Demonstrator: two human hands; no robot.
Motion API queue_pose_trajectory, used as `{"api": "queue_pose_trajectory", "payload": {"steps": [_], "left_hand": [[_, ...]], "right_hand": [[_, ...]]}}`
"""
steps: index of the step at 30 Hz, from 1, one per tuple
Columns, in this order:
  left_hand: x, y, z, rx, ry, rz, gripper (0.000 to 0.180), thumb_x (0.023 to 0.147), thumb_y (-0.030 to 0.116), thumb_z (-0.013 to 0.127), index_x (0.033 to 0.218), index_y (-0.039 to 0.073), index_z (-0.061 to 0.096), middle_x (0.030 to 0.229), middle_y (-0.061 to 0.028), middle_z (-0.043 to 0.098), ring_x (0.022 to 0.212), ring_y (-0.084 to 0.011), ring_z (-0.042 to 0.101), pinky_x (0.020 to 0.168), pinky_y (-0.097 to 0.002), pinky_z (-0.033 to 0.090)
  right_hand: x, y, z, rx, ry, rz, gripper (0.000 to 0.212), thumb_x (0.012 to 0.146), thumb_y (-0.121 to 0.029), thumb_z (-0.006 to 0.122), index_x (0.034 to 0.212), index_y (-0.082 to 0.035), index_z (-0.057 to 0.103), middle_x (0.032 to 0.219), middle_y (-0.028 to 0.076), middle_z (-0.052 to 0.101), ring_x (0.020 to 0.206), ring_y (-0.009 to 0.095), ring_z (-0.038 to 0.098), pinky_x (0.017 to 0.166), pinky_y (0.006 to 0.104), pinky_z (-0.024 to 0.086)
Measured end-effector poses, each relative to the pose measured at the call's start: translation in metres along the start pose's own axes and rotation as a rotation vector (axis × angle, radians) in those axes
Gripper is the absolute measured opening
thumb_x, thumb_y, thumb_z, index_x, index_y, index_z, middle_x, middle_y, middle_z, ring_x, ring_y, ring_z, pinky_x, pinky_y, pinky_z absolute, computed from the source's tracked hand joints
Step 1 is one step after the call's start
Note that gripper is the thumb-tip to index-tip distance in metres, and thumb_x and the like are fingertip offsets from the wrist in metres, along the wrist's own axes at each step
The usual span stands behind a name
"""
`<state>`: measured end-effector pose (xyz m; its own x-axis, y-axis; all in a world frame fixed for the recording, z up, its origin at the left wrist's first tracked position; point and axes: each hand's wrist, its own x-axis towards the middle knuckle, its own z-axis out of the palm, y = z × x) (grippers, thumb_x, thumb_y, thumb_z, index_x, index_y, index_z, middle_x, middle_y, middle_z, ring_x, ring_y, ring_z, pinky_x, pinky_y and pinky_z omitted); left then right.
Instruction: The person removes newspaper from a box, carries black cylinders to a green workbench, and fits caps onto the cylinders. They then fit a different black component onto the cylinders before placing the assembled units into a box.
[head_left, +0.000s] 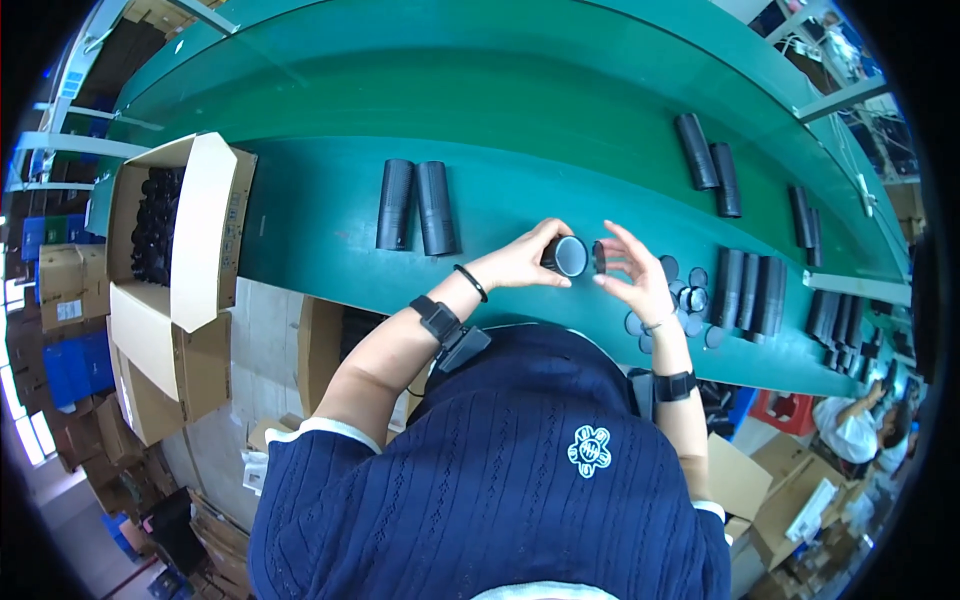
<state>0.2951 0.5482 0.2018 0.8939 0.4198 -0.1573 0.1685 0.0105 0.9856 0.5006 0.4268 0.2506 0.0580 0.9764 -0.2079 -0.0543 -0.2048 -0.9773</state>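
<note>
1. Black tube (566, 257), seen in the head view, is up over the green table (310, 225), between the two hands. Its round end faces right.
2. Left hand (515, 264) has its fingers curled around the tube.
3. Right hand (642, 284) pinches a thin, round black disc (599, 257) near the tube, not touching it.
4. Two more tubes (435, 208) lie to the left.
5. Loose discs (697, 299) lie just right of the right hand, with standing-together tubes (750, 292) farther right.
6. Far left is an open box (205, 240) full of dark things.

No text legible; carton print (236, 215) too small.
</note>
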Motion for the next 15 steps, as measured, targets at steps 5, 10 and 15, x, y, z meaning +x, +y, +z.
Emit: {"api": "queue_pose_trajectory", "payload": {"steps": [5, 10, 15], "left_hand": [[0.0, -0.003, 0.001, 0.077, -0.078, 0.072, 0.071, 0.072, 0.02, 0.08, 0.13, 0.002, 0.042, 0.124, -0.0145, 0.047, 0.118, -0.0261, 0.048, 0.103, -0.0377, 0.038], [-0.003, -0.011, 0.007, 0.236, -0.033, 0.124, 0.08, 0.074, 0.031, 0.079, 0.136, 0.002, 0.037, 0.131, -0.0188, 0.044, 0.124, -0.0326, 0.042, 0.105, -0.0418, 0.034], [-0.005, 0.002, 0.007, 0.288, -0.033, 0.1, 0.084, 0.074, 0.048, 0.076, 0.135, 0.002, 0.038, 0.129, -0.0197, 0.046, 0.123, -0.0359, 0.042, 0.105, -0.0453, 0.033]], "right_hand": [[0.001, -0.019, 0.017, -0.653, -0.078, -0.337, 0.058, 0.07, -0.003, 0.075, 0.125, -0.005, 0.057, 0.124, 0.015, 0.057, 0.115, 0.031, 0.056, 0.095, 0.037, 0.048], [0.002, -0.012, 0.023, -0.659, -0.1, -0.334, 0.055, 0.07, 0.001, 0.073, 0.123, -0.004, 0.057, 0.124, 0.015, 0.057, 0.115, 0.033, 0.055, 0.097, 0.038, 0.047], [0.0, -0.006, 0.025, -0.747, -0.038, -0.362, 0.056, 0.068, 0.001, 0.073, 0.121, -0.004, 0.058, 0.124, 0.015, 0.056, 0.113, 0.035, 0.055, 0.095, 0.0383, 0.048]]}}
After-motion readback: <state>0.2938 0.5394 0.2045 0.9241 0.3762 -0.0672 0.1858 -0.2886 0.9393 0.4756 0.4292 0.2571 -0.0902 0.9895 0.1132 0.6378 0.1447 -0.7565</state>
